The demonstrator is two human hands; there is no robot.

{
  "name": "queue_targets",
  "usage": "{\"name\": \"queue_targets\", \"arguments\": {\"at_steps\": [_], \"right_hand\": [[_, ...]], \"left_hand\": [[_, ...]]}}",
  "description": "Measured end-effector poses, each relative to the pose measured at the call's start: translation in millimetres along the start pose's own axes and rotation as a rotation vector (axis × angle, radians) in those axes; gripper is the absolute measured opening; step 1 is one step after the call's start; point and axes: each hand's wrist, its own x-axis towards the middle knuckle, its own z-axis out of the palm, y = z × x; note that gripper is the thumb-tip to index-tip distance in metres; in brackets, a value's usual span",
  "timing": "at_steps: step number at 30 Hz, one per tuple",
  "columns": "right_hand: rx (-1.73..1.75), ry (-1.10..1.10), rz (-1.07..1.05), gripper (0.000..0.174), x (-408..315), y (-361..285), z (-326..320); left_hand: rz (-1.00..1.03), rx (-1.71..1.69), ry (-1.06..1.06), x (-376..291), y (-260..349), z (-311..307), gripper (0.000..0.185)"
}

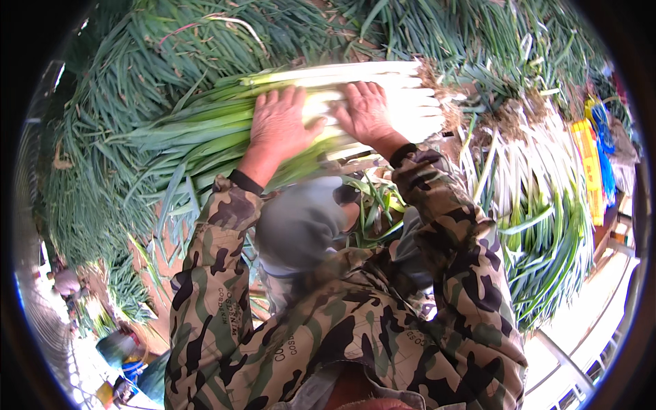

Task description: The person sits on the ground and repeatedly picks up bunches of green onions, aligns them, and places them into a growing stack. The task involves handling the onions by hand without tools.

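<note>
A thick layer of green onions or leeks (405, 102) lies crosswise in front of me, white stalks and roots to the right, green leaves to the left. My left hand (281, 120) rests on top where white turns to green, palm down, fingers spread a little. Just right of it, my right hand (365, 110) lies on the white stalks, palm down, thumb towards the left hand. The hands are apart. Both seem to press on the stalks without gripping any. The underside of the layer is hidden.
Big heaps of green leaves (113, 154) surround the left and far sides. At the right lies another pile of white-stalked onions (533, 169), roots away from me. Beyond it are yellow packaging (588, 169) and blue plastic (606, 169). A bucket-like container (120, 348) stands lower left.
</note>
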Motion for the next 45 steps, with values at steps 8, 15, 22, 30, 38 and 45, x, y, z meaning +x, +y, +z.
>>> {"name": "queue_targets", "arguments": {"at_steps": [8, 15, 22, 30, 38, 45], "right_hand": [[-0.022, 0.058, -0.173, 0.035, 1.0, 15.5, 12.5], [-0.055, -0.073, -0.043, 0.039, 1.4, 7.2, -11.5], [-0.037, -0.101, -0.019, 0.039, 1.1, 6.8, -10.4], [-0.051, -0.127, -0.011, 0.04, 2.7, 5.7, -9.0], [-0.043, -0.124, -0.026, 0.041, 2.8, 2.3, -15.4], [-0.001, -0.02, -0.125, 0.031, -0.3, 15.5, -6.0]], "left_hand": [[0.119, -0.026, 0.03, 29.2, 21.4, 44.3, 0.067], [-0.001, -0.066, -0.216, 14.4, -14.2, -7.7, 0.063], [-0.181, -0.062, -0.133, -17.5, -103.3, -16.4, 0.07], [-0.433, 0.007, -0.192, -56.2, -230.7, -16.0, 0.062], [-0.369, -0.173, -0.131, -75.8, -304.4, 69.6, 0.057], [-0.265, 0.171, -0.223, -77.5, -315.5, 77.4, 0.043]]}}
